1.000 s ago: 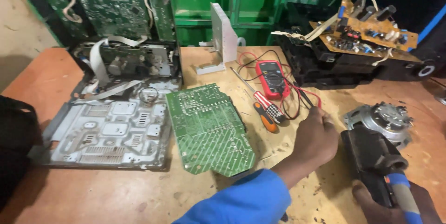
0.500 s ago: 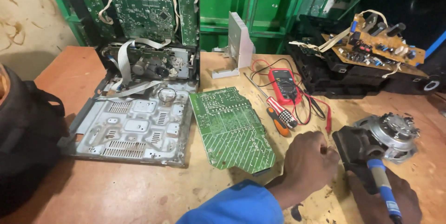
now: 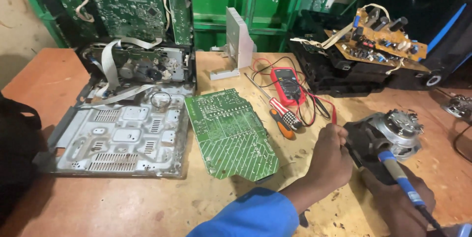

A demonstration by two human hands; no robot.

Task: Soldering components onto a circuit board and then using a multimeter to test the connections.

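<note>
- Blue-handled soldering iron (image 3: 400,180) at lower right of the frame, gripped in the closed right hand (image 3: 398,202), tip angled up and left toward a dark part (image 3: 366,141) lying just in front of a round metal motor (image 3: 400,129).
- Left hand (image 3: 330,161) at lower centre-right, fingers curled and pinched at the near edge of that dark part; whatever sits between the fingertips too small to make out.
- Left forearm crossing the bottom of the frame in a blue sleeve (image 3: 250,217), wrist bent, knuckles facing up.
- Green circuit board (image 3: 231,133) flat at centre, solder side up, just left of the left hand.
- Orange-handled screwdriver (image 3: 275,114) and red multimeter (image 3: 287,85) with red and black leads lying between board and motor, toward centre-right.
- Bare metal chassis plate (image 3: 118,141) at left, with an opened player mechanism (image 3: 137,65) and ribbon cables behind it at upper left.
- Brown circuit board (image 3: 378,43) stacked atop a black casing (image 3: 334,70) at upper right.
- Worn wooden table (image 3: 123,202), scuffed and speckled, beneath everything.
- Green metal wall (image 3: 216,1) across the top of the frame; pale wall at far left.
</note>
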